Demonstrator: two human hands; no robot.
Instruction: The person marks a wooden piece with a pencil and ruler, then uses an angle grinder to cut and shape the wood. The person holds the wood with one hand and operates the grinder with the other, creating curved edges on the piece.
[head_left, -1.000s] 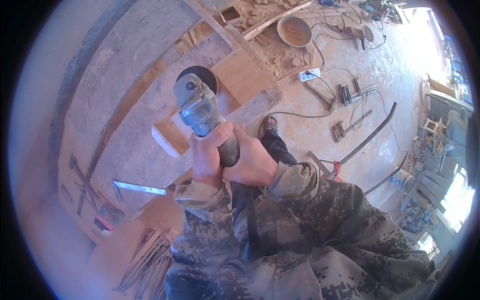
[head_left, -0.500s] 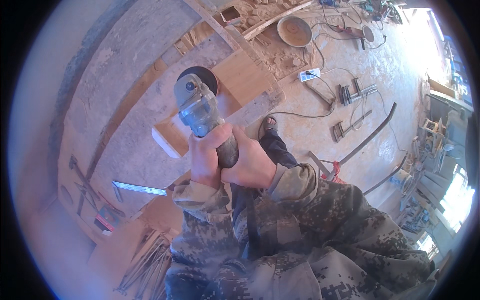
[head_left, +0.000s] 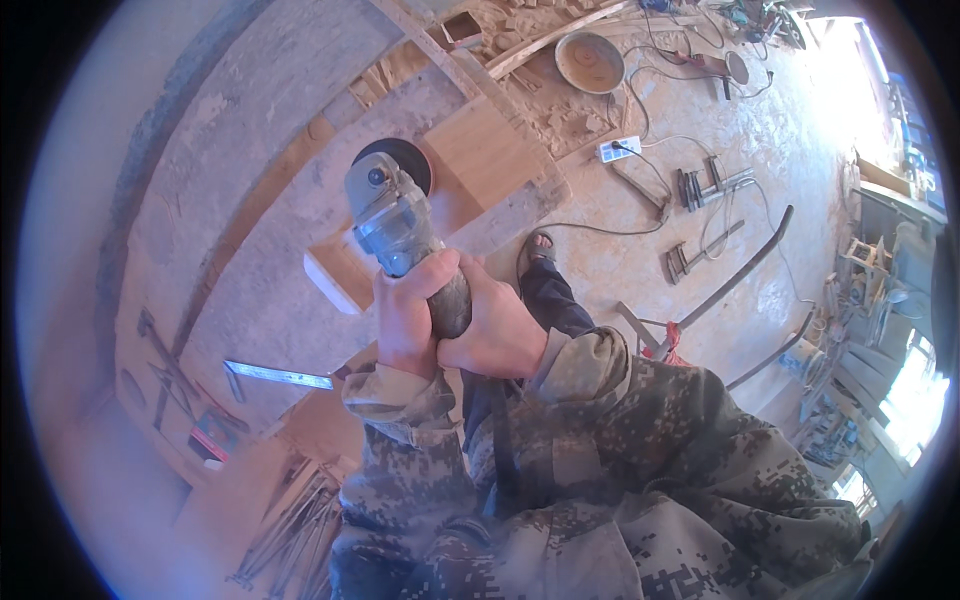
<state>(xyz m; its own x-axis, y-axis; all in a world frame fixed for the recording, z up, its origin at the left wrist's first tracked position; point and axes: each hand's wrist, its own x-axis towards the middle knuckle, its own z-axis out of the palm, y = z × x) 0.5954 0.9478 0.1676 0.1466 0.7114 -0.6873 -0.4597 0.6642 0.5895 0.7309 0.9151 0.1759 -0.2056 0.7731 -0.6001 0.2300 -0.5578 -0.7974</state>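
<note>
Angle grinder (head_left: 400, 225) sits in both my hands, its grey body pointing away from me and its dark disc (head_left: 397, 163) held over the pale wooden piece (head_left: 470, 165) on the dusty worktop (head_left: 250, 140). My left hand (head_left: 402, 320) is closed tight round the near end of the body, and my right hand (head_left: 497, 325) is wrapped just as firmly round the dark grip beside it, the two hands touching. I judge the doubled grip is there to steady a heavy, twisting tool and keep the disc well out in front of my body. Whether the disc actually touches the wood I cannot tell from above.

A steel square (head_left: 275, 375) lies on the worktop to my left, near enough to reach. Down on the sawdust floor, past my sandalled foot (head_left: 538, 247), a white power strip (head_left: 620, 149) trails cables, with metal clamps (head_left: 705, 185) and a round pan (head_left: 590, 60) farther off, well apart from the cutting.
</note>
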